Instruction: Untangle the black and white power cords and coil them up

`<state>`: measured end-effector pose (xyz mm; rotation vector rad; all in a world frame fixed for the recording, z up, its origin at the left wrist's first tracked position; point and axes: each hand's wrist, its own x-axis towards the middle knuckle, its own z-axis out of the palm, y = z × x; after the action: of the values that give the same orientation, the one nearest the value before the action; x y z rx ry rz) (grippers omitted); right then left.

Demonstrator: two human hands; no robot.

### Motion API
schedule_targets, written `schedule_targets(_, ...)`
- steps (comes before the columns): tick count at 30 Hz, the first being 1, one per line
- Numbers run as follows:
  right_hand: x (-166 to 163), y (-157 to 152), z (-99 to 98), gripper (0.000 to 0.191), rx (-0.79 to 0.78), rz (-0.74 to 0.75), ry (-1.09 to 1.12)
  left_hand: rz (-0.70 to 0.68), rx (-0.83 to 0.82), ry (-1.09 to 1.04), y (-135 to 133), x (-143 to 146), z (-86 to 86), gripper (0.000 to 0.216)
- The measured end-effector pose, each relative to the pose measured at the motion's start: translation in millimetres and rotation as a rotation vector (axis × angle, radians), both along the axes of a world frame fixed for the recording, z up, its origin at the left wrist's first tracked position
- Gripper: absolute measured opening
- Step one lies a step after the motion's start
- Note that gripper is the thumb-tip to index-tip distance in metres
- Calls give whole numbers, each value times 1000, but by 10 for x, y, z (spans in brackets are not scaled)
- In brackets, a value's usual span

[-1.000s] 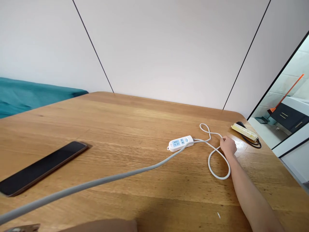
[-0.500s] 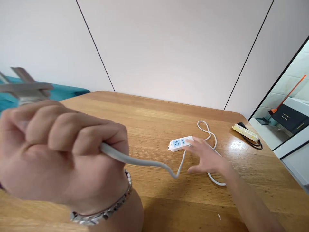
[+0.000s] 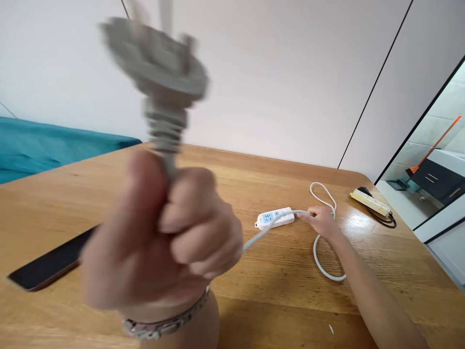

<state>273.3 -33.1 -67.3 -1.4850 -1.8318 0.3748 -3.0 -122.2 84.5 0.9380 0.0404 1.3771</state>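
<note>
Close to the camera, my left hand (image 3: pixel 170 242) is closed round a light grey power cord (image 3: pixel 254 240), just under its plug (image 3: pixel 156 58). The plug points upward, its prongs blurred. From that fist the cord slopes down and passes over a white power strip (image 3: pixel 286 220) with pale blue sockets, lying on the table. My right hand (image 3: pixel 323 223) is beside the strip's right end, its fingers pinched on the cord. The rest of the white cord lies in loops behind and in front of the right hand.
A dark flat device like a phone (image 3: pixel 51 261) lies at the left, partly behind my left hand. Toward the right edge of the wooden table (image 3: pixel 225 310) is a yellowed power strip (image 3: pixel 370 202) with a black cord. Teal upholstery (image 3: pixel 61 145) stands beyond the left edge.
My left hand has turned and moved right, bringing the plug upright. My right hand, open before, has shifted right and closed on the cord. The dark device has come into view.
</note>
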Motion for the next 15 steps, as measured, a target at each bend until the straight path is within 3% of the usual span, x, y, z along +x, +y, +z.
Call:
schedule_targets(3,-28,-66,131,59,24,-199,302,-156,282,495,79,370,-17,54)
schedule_targets(5,-69,-139,270,49,82,-206,520,-41,327,651,179,626,-108,54)
schedule_targets(8,-122,-282,511,36,121,-79,773,162,346,808,403,943,-329,52)
schedule_targets(12,-195,-502,739,69,149,111,784,322,360,918,664,1171,-584,46)
schedule_targets(15,-281,-641,775,88,144,194,674,382,305,892,720,1224,-647,41)
